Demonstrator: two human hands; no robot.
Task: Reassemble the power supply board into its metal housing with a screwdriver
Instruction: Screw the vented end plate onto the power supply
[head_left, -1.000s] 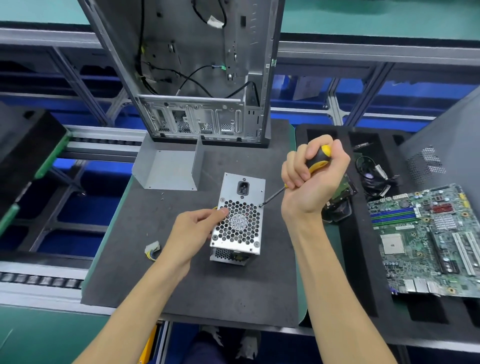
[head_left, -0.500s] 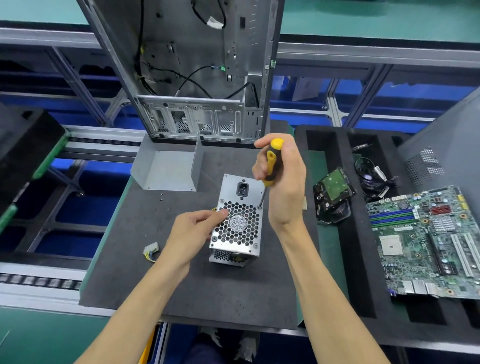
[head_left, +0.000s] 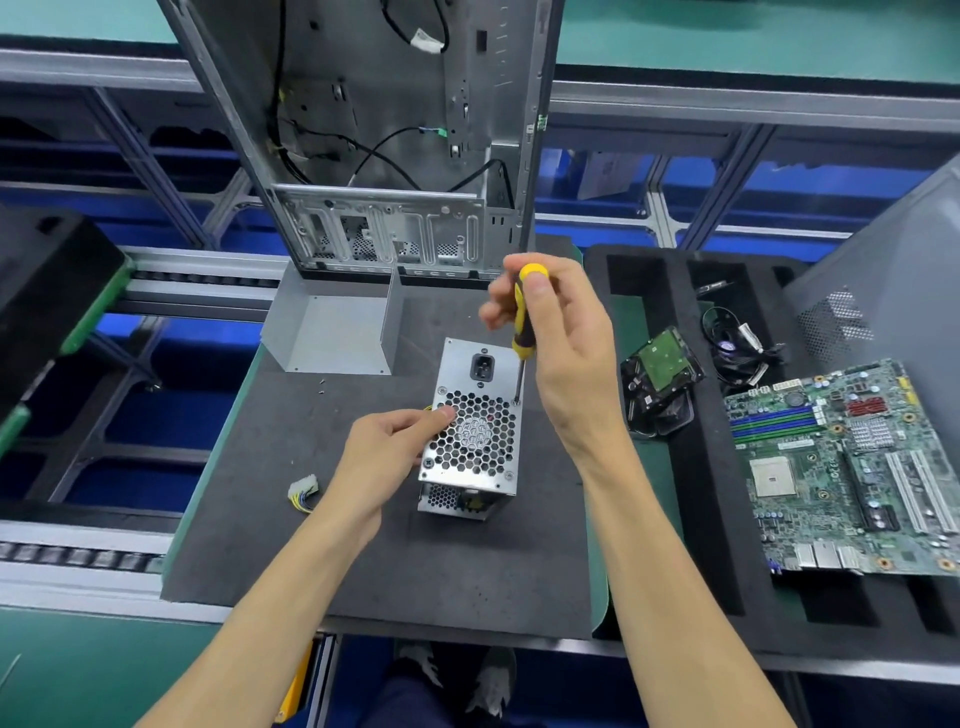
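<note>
The silver power supply housing (head_left: 475, 431) stands on the dark foam mat (head_left: 363, 561), its honeycomb fan grille and black power socket facing up. My left hand (head_left: 387, 457) grips its left side, thumb on the grille edge. My right hand (head_left: 558, 338) holds the yellow-and-black screwdriver (head_left: 523, 322) nearly upright. The screwdriver's tip sits on a screw at the grille's upper right corner (head_left: 517, 401). A bent grey metal cover (head_left: 332, 332) lies behind the housing.
An open computer case (head_left: 395, 156) stands at the back of the mat. A white connector with yellow wires (head_left: 304, 491) lies left. Tiny screws (head_left: 322, 385) lie near the cover. The black foam tray at right holds a hard drive (head_left: 662, 371), cables (head_left: 737, 348) and a motherboard (head_left: 841, 467).
My right hand swung the screwdriver from slanted to nearly upright and moved left over the housing. Its tip now rests on the upper right screw. My left hand kept its hold.
</note>
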